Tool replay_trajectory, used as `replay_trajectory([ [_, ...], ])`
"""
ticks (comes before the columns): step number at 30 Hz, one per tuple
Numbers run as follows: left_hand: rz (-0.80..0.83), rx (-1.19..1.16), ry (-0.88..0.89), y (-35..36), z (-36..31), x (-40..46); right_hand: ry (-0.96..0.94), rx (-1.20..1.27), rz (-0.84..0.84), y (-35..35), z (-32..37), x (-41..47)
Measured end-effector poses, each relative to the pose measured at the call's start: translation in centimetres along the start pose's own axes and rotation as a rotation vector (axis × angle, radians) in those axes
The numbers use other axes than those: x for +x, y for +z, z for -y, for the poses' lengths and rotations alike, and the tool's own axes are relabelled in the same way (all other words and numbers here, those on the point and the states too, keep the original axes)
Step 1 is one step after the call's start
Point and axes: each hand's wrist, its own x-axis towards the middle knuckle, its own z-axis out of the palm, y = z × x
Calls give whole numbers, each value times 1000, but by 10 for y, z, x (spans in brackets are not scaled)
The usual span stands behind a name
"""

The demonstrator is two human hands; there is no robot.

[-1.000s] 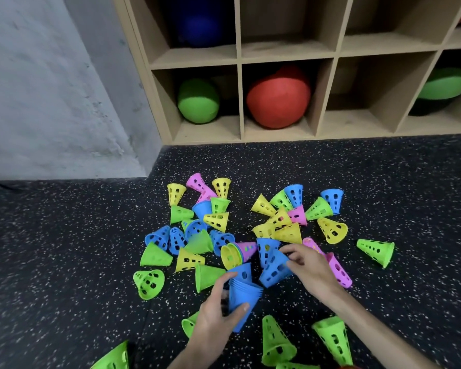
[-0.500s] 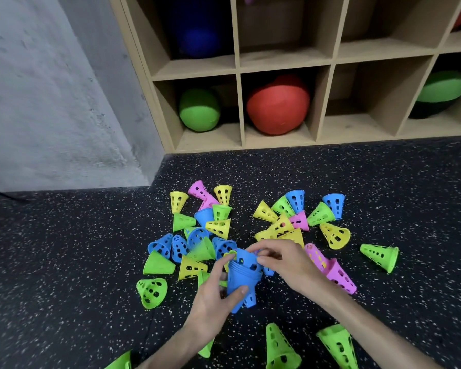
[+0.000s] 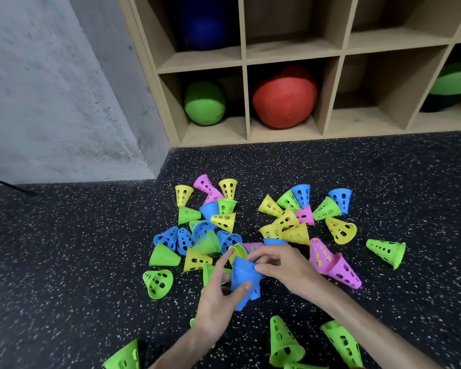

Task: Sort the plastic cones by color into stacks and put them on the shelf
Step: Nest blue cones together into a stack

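Observation:
My left hand (image 3: 218,302) grips a stack of several nested blue cones (image 3: 244,282), wide rims up, low over the floor. My right hand (image 3: 280,265) lies over the stack's rim with its fingers curled on the top blue cone. Loose perforated cones in yellow (image 3: 296,234), green (image 3: 164,258), pink (image 3: 338,267) and blue (image 3: 301,194) lie scattered on the dark speckled floor (image 3: 383,169) around the hands. The wooden cubby shelf (image 3: 245,97) stands behind the pile.
The shelf cubbies hold a green ball (image 3: 204,103), a red ball (image 3: 284,98), a blue ball (image 3: 204,25) and a green-and-black object (image 3: 453,83). One lower cubby (image 3: 367,121) holds nothing. A grey concrete wall (image 3: 51,89) is at left. More green cones (image 3: 285,342) lie by my forearms.
My right hand picked a blue cone from the pile and brought it onto the stack in my left hand. The stack rose slightly; the camera tilted toward the shelf.

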Motion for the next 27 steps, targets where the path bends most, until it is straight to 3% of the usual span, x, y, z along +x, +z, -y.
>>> replay_trajectory([
  [11, -29, 9, 9, -13, 11, 3, 40, 56, -181, -3, -13, 13],
  [27, -18, 82, -17, -9, 12, -5, 185, -208, -36, 11, -30, 18],
])
